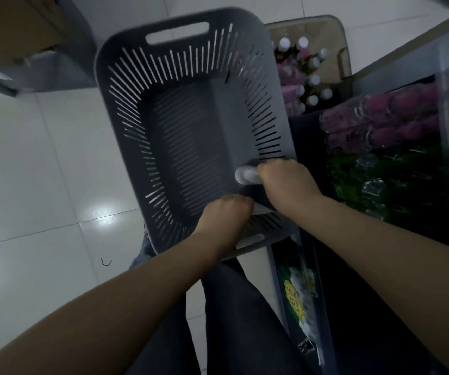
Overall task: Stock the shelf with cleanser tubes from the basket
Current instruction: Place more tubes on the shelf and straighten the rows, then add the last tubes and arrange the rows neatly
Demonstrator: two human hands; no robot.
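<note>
Looking straight down from the head camera. White tiled floor (28, 163) fills the left half of the view, with a glare spot near the bottom left corner of the basket.

Grey slotted basket (126, 85) stands on the floor at centre. It has a handle cut-out at the far rim, and its bottom is bare apart from what the hands have.

Dark shelf (396, 71) runs along the right edge. Pink packs (385, 120) lie in its upper part and green packs (366, 180) just below them. Detail there is dim and blurred.

Brownish translucent bin (345, 44) sits behind the basket, touching or nearly touching its far right corner. It holds white-capped bottles (314, 80) standing upright.

Cardboard box (15, 28) is at top left, well apart from the basket. Dark trousers (234, 320) show at bottom centre.

Both forearms reach into the near right corner of the basket.

Right hand (288, 185): fingers wrapped round a cleanser tube (246, 175). Only its white cap end shows, pointing left, low inside the basket.

Left hand (228, 212): knuckles up, fingers curled under, just beside the right hand. A pale flat edge (263, 209) shows at its fingertips. I cannot tell whether the left hand grips it or what it belongs to.
</note>
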